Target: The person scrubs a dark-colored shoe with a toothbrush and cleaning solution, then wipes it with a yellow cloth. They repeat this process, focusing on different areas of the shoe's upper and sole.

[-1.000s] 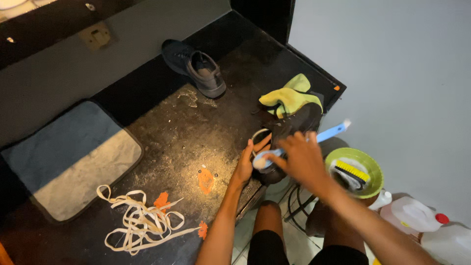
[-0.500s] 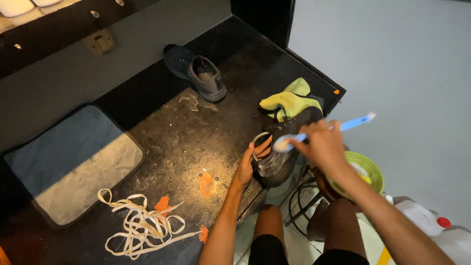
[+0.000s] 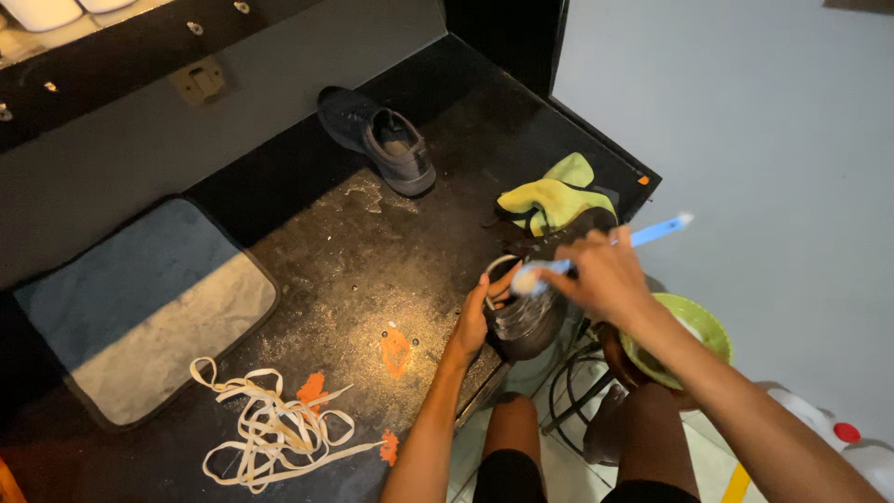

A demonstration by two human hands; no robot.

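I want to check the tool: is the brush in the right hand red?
No, the right hand holds a light blue brush over the dark shoe.

Overall light: dim indoor light is falling on a dark speckled floor (image 3: 372, 270).
Brightest area: the pale wall (image 3: 745, 140) at 2 o'clock is catching the most light.
Shadows: corners at 8 and 12 o'clock are sinking into black.
Blur: the right hand (image 3: 605, 278) and blue brush (image 3: 596, 253) are smearing slightly.
Edges: straight lines are bowing near the frame edges.
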